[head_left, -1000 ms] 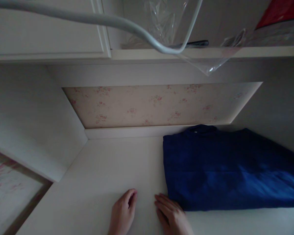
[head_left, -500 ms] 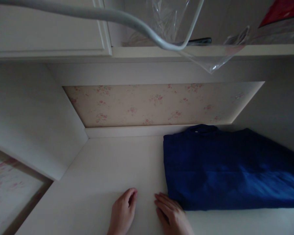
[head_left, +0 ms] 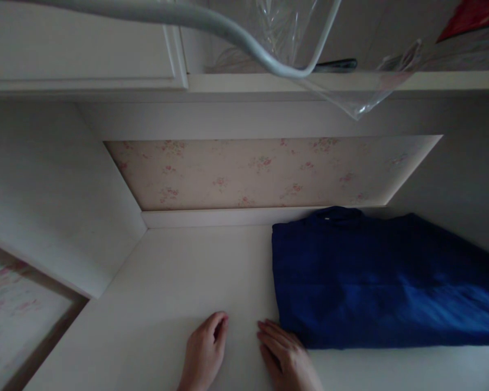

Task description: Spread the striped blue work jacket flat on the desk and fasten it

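A folded dark blue garment (head_left: 375, 282) lies on the right part of a white shelf (head_left: 187, 271) inside a cabinet. My right hand (head_left: 287, 358) rests flat on the shelf, its fingers touching the garment's near left corner. My left hand (head_left: 206, 353) lies on the shelf a little to the left, fingers loosely curled, holding nothing.
The recess has a floral back panel (head_left: 261, 174) and white side walls. Above it runs a second shelf (head_left: 350, 84) with clear plastic wrap (head_left: 350, 98) and a dark object (head_left: 334, 65). A white hanger (head_left: 244, 43) hangs close in front, at the top.
Both hands and the garment stay where they were. Only the view shifts very slightly.
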`<action>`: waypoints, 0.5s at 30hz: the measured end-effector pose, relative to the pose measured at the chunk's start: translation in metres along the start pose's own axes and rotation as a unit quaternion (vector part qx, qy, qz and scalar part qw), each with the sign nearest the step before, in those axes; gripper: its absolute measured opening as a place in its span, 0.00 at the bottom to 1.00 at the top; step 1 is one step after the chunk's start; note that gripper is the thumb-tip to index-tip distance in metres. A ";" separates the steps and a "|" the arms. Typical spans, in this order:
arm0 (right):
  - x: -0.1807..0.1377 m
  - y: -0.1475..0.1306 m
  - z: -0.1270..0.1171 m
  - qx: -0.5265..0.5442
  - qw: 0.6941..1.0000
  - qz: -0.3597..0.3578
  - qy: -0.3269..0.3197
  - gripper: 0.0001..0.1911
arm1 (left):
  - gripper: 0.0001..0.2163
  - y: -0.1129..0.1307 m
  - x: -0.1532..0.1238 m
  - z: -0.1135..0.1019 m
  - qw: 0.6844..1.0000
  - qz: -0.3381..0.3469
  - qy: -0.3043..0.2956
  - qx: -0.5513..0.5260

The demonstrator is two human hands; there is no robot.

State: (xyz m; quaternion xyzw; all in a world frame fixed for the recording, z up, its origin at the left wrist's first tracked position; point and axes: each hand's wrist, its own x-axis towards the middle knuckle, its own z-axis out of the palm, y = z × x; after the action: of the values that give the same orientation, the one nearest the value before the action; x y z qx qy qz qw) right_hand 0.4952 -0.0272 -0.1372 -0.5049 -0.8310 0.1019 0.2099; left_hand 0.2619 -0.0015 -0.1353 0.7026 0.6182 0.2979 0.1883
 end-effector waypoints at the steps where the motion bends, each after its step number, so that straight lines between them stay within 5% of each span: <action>1: 0.000 0.000 0.000 0.000 1.000 0.000 0.001 0.15 | 0.12 0.000 0.000 0.000 1.000 0.001 0.001 0.000; 15: -0.001 0.002 0.000 0.027 1.000 0.000 0.009 0.15 | 0.11 0.002 0.001 -0.002 1.000 0.011 0.022 -0.009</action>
State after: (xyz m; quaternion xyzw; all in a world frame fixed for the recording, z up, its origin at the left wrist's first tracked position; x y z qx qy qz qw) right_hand 0.4970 -0.0267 -0.1382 -0.4996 -0.8263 0.1198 0.2309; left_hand 0.2623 -0.0008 -0.1328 0.7006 0.6118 0.3212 0.1779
